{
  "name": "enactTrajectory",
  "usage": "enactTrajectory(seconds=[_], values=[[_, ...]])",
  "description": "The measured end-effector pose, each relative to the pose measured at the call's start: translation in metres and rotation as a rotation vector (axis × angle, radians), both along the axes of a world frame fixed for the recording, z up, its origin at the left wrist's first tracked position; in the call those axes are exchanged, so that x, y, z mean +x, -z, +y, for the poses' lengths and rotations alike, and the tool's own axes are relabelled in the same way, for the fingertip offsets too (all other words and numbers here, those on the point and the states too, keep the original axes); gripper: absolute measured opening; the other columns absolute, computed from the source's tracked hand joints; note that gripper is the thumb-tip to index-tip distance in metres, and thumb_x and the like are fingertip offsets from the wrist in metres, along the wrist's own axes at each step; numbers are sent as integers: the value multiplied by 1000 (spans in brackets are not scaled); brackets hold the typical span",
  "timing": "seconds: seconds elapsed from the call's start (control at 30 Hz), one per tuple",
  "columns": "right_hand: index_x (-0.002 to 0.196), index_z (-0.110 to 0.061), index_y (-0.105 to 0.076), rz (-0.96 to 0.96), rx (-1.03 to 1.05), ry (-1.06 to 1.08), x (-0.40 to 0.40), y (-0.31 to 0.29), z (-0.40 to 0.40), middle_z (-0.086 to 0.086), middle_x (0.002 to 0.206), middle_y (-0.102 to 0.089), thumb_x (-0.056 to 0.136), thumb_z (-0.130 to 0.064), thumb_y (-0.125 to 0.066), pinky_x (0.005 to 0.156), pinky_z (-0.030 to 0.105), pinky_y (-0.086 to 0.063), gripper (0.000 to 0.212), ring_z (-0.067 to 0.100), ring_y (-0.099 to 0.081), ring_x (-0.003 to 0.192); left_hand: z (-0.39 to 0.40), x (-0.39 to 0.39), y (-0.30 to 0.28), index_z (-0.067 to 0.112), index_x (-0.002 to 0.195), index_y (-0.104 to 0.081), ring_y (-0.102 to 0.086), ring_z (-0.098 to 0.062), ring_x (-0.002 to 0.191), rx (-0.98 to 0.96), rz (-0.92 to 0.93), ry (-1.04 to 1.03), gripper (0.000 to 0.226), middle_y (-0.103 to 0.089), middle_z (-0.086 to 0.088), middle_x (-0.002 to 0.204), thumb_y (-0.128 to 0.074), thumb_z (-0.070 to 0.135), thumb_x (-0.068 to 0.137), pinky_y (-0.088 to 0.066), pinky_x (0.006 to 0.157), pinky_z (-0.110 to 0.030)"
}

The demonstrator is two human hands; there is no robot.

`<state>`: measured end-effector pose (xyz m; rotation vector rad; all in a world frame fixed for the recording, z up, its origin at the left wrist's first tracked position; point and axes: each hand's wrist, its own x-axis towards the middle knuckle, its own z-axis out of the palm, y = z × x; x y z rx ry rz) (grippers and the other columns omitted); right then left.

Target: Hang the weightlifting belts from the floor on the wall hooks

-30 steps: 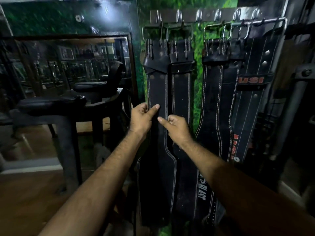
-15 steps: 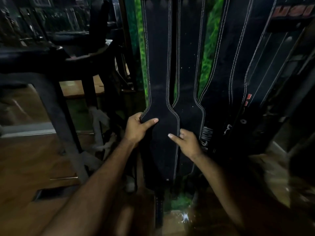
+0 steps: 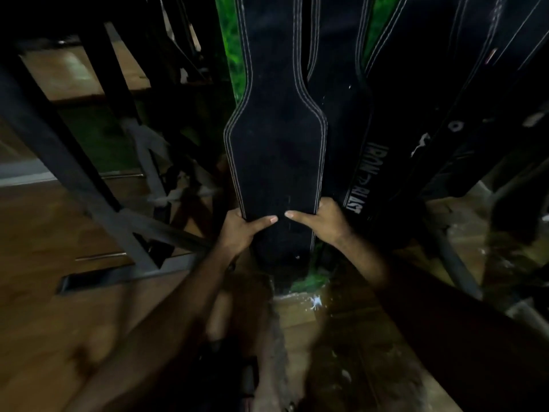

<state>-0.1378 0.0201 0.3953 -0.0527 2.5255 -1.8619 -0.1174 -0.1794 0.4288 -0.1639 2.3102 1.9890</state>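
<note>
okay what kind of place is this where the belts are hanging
Most likely a gym. Black stitched weightlifting belts hang in a row against a green wall, one printed with a brand name, and a dark metal equipment frame stands on the wooden floor.

Perhaps four belts (image 3: 276, 162), two hands (image 3: 237, 230).

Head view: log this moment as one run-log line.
left hand: grips black belt left edge | right hand: grips right edge | belt: hanging vertical, beside lettered belt | thumbs: on front face
</note>
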Motion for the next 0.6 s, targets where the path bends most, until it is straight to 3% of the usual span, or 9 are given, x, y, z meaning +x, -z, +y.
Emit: enactTrajectory(seconds=[0.1, 0.23, 0.3, 0.37, 0.43, 0.53, 0.6], values=[[109, -14, -76, -25, -12, 34, 2, 28, -4, -2, 107, -76, 71, -37, -88, 88, 31, -59, 45, 6, -72, 98, -3, -1, 27, -2, 117, -66, -67, 12, 75, -16, -30, -12, 43, -67, -7, 112, -78, -6, 76, -53, 69, -8], [114, -11, -74, -14, -38, 57, 1, 50, -8, 2, 111, -76, 67, -39, -89, 90, 29, -58, 56, 8, -72, 102, -6, 2, 62, 5, 120, -68, -71, -6, 96, -32, -96, -31, 53, -71, -7, 118, -86, 10, 70, -58, 92, -32], [115, -12, -74, -23, -35, 52, -1, 55, -8, 1, 112, -75, 67, -39, -89, 89, 26, -58, 57, 8, -72, 102, -5, 6, 71, 6, 121, -68, -70, -10, 97, -24, -118, -49, 53, -71, -8, 119, -86, 11, 71, -57, 93, -35], [113, -13, -74, -87, 52, 30, 3, 59, -5, -3, 110, -75, 65, -43, -89, 85, 22, -57, 59, 8, -72, 100, 0, 9, 74, 4, 122, -67, -69, -13, 101, -56, -115, -73, 56, -69, -10, 123, -87, 14, 71, -57, 92, -30], [114, -14, -75, -214, 113, 55, 16, 70, -3, -2, 110, -75, 69, -40, -89, 81, 21, -56, 54, 13, -71, 100, 9, 18, 73, 4, 127, -64, -64, -15, 106, -131, -145, -89, 60, -66, -9, 127, -85, 21, 74, -53, 86, -16], [125, -12, -65, -450, -143, 294, 32, 76, -13, 5, 119, -71, 76, -31, -86, 74, 25, -56, 57, 22, -68, 103, 18, 39, 76, -1, 139, -49, -57, -26, 119, -295, -334, -56, 56, -56, -14, 139, -68, 23, 92, -47, 70, -14], [134, -9, -56, -543, -252, 475, 39, 74, -24, 10, 132, -65, 79, -29, -84, 87, 35, -54, 65, 30, -63, 116, 25, 54, 73, -4, 138, -49, -56, -23, 105, -284, -485, -25, 43, -54, -20, 141, -55, 15, 99, -47, 63, -20]])
